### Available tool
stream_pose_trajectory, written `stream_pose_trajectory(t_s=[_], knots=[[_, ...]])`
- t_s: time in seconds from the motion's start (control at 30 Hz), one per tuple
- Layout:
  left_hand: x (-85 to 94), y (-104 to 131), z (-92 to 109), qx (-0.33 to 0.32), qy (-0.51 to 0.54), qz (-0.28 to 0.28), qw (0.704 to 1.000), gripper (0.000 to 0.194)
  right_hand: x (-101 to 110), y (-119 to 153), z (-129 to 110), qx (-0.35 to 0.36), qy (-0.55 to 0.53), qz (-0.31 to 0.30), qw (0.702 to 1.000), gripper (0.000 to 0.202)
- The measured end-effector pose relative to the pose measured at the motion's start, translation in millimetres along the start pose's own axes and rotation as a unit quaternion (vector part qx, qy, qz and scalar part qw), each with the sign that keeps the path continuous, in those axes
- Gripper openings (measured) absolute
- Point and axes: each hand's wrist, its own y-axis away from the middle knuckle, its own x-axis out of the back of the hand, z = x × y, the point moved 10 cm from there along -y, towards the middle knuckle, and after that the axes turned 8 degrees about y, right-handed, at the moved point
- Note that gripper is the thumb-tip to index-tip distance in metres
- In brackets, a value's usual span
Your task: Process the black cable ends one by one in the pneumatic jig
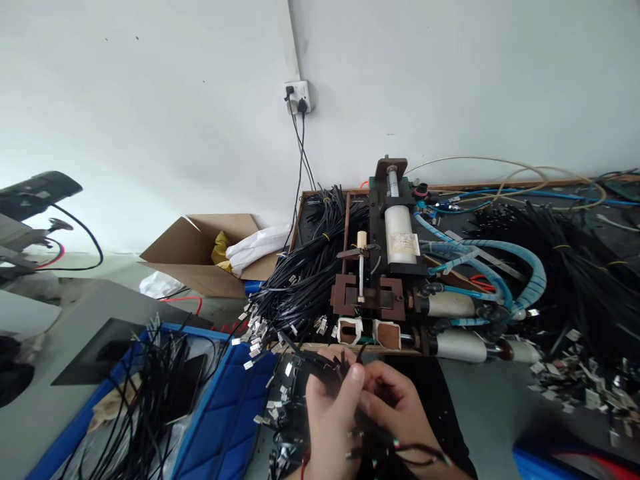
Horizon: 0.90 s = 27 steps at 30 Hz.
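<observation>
My left hand (pixel 330 413) is closed round a bunch of black cables (pixel 325 367), its thumb lying across them. Right beside it, my right hand (pixel 393 403) has curled fingers pinching at the same bunch; the exact grip is partly hidden. Cable ends with small coloured wires (pixel 395 443) hang below the hands. Just beyond the fingers stands a pneumatic machine (pixel 367 293) with brown clamp blocks and a white cylinder. Under my left forearm lie more cables with metal USB plugs (pixel 285 400).
Bundled black cables (pixel 310 267) fill a tray left of the machine, and another bundle (pixel 565 267) lies at right. Blue hoses (pixel 520 267) curve behind the cylinders. At left are a blue bin (pixel 220 407) with cables and an open cardboard box (pixel 200 260). A wall socket (pixel 297 97) is above.
</observation>
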Motion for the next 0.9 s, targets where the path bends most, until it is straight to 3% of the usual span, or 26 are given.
stream_pose_trajectory(t_s=[0.1, 0.23, 0.47, 0.53, 0.73, 0.83, 0.9], knots=[[0.3, -1.0, -1.7, 0.015, -0.008, 0.005, 1.000, 0.035, 4.1, -1.1, -1.9, -0.005, 0.011, 0.020, 1.000, 0.039], [-2.1, -1.5, 0.3, 0.012, -0.003, 0.002, 1.000, 0.033, 12.1, -0.3, -10.1, 0.048, 0.037, 0.053, 0.997, 0.036], [-2.4, -1.6, 2.4, -0.022, -0.015, -0.004, 1.000, 0.028, 9.9, -5.0, -20.2, 0.071, 0.051, 0.054, 0.995, 0.031], [-3.9, -1.4, 2.1, -0.031, -0.005, -0.010, 0.999, 0.027, 10.7, -6.8, -23.1, 0.079, 0.006, 0.055, 0.995, 0.031], [-15.0, 0.1, 2.1, -0.046, 0.078, -0.070, 0.993, 0.020, -2.8, -12.2, 10.9, -0.060, -0.125, -0.049, 0.989, 0.043], [-19.0, 1.7, -2.1, -0.032, 0.088, -0.092, 0.991, 0.019, -0.7, -14.1, 18.6, -0.070, -0.159, -0.054, 0.983, 0.046], [-17.9, 2.2, -8.8, 0.001, 0.089, -0.078, 0.993, 0.023, 1.2, -13.9, 19.5, -0.065, -0.164, -0.049, 0.983, 0.048]])
